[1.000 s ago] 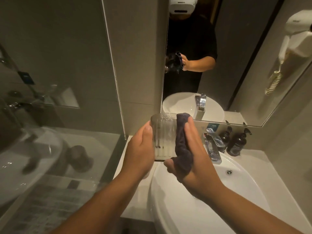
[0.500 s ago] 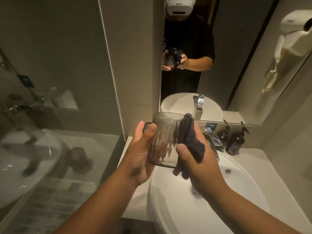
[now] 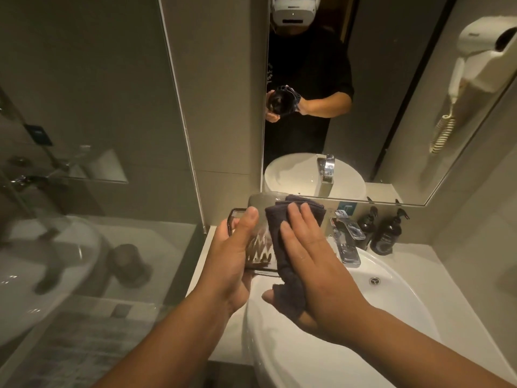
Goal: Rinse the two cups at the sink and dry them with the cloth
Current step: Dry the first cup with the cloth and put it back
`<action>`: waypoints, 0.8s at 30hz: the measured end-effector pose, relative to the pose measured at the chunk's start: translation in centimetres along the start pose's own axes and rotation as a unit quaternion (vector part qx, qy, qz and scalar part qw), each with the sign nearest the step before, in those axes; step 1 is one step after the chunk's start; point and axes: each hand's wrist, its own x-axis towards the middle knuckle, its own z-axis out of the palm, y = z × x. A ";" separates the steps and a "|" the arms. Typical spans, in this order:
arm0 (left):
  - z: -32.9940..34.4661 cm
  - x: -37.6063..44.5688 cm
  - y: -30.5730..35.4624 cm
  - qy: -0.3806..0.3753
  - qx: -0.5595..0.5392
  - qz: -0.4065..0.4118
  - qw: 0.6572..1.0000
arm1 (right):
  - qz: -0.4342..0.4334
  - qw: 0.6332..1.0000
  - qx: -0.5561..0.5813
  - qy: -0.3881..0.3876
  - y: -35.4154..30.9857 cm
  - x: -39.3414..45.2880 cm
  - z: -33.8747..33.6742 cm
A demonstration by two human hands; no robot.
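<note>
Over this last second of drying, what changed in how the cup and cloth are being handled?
The right hand went from a pinched hold on the cloth to a flat palm pressing it against the cup side, fingers extended. The cup turned in the left hand, bringing its handle out to the left. Unchanged: left grip on the cup, cloth in the right hand, both held above the sink.

Faucet (image 3: pixel 347 242) and bottles (image 3: pixel 386 233) right of hands.

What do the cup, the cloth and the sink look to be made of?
Cup: clear smoky glass or hard plastic; the zigzag pattern shows through its wall.
Cloth: dark, soft woven or terry fabric; it folds and drapes.
Sink: glossy white ceramic, probably; smooth with soft reflections.
</note>
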 end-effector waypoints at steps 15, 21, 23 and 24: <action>0.2 -1.5 0.5 -0.131 0.024 0.057 0.989 | 0.110 0.973 0.198 -0.040 -0.8 1.0 -1.5; -0.5 -1.6 -0.1 -0.118 0.157 0.084 0.977 | 0.027 0.994 -0.085 -0.061 -1.4 0.6 -1.0; -0.8 -1.2 -0.3 -0.153 0.106 0.057 0.981 | 0.014 0.996 -0.069 -0.054 -1.1 0.8 -1.2; -0.7 -1.1 -0.1 -0.171 0.064 0.042 0.982 | 0.012 0.998 -0.042 -0.046 -0.9 0.8 -1.5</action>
